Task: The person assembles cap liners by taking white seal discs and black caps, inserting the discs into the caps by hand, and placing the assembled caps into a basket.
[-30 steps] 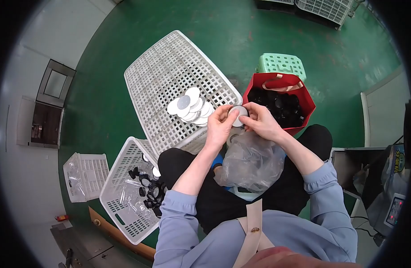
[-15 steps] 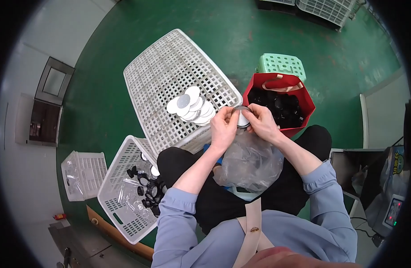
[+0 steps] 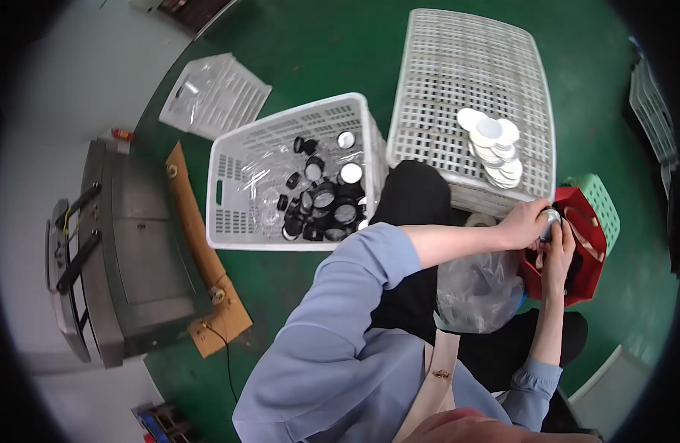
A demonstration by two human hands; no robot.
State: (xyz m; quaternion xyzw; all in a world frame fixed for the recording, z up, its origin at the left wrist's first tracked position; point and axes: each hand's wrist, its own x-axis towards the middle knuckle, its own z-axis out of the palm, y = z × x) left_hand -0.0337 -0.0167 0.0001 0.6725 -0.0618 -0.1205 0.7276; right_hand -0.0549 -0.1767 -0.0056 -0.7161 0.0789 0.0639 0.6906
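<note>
A small round lid (image 3: 550, 221), with a dark rim and a pale silvery face, sits between both hands at the right. My left hand (image 3: 524, 224) grips its near side with fingers curled. My right hand (image 3: 558, 252) closes on it from below, thumb and fingers pressed to the edge. Just beneath the hands is a red bag (image 3: 592, 275); its dark contents are mostly hidden. Flat white discs (image 3: 495, 151) lie overlapping on a white plastic crate (image 3: 469, 66) beyond my left hand.
Left of my knee stands a white basket (image 3: 225, 159) with black lids (image 3: 323, 198), some with white inserts, and clear plastic pieces. A clear plastic bag (image 3: 479, 292) rests at my lap. A green basket (image 3: 603, 207) adjoins the red bag. A metal machine (image 3: 140, 244) stands far left.
The head view has swung left, so the crates and hands appear further right. Both hands still hold the lid, now tilted and over the red bag's near edge.
</note>
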